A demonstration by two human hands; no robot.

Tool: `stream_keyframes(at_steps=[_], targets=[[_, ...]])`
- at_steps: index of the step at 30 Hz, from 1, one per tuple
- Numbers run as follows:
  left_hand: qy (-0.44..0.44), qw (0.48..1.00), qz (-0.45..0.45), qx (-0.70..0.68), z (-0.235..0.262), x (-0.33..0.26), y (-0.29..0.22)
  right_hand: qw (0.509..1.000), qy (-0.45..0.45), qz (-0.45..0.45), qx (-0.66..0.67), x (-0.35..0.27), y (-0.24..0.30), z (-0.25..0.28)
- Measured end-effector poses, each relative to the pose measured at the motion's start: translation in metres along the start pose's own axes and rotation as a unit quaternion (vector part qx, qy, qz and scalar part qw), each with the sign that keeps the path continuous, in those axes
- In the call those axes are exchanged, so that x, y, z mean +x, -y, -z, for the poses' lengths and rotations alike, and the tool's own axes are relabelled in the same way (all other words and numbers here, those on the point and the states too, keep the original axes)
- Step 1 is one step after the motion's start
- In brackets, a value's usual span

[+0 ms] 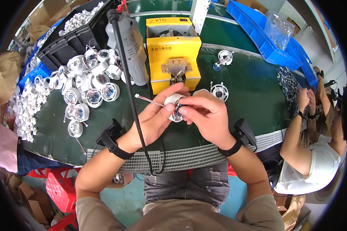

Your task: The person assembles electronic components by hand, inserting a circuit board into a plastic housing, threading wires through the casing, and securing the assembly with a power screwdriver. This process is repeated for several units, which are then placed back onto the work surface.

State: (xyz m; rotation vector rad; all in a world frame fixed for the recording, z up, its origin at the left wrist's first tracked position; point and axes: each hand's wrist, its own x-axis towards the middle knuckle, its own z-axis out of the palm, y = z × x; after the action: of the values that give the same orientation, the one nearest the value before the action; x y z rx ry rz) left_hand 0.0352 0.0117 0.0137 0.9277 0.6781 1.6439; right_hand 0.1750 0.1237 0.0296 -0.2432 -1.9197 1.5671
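Observation:
In front of the yellow machine [174,54], my left hand [152,121] holds a small white round plastic housing [171,99] between thumb and fingers. A small blue circuit board [177,108] shows at the housing's opening. From it a thin red and white cable [152,101] with a white connector sticks out to the left. My right hand [210,117] pinches the board's edge with thumb and index finger at the opening; its fingertips partly cover the board. Just beyond the right hand, another white round part [219,91] with a dark centre lies on the green table.
Several white housings with boards [93,97] crowd the left, beside loose small white parts [27,111]. A black crate [79,38] stands behind. A grey bottle-shaped tool [130,50] hangs with a black cable [137,127]. Blue trays [266,42] and a co-worker [308,158] are right.

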Motion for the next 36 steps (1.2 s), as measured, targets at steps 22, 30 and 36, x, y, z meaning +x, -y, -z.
stream_keyframes(at_steps=[22,30,36], targets=[[-0.068,0.979,0.157,0.106,0.019,0.006,-0.018,0.977,-0.038,0.063,-0.200,0.034,-0.003,0.000],[-0.038,0.988,0.152,0.018,0.036,0.001,0.003,0.990,-0.053,0.116,-0.056,0.100,-0.008,-0.091],[-0.153,0.975,0.164,-0.002,0.023,0.010,0.012,0.931,-0.229,0.270,0.091,0.098,0.041,-0.052]])
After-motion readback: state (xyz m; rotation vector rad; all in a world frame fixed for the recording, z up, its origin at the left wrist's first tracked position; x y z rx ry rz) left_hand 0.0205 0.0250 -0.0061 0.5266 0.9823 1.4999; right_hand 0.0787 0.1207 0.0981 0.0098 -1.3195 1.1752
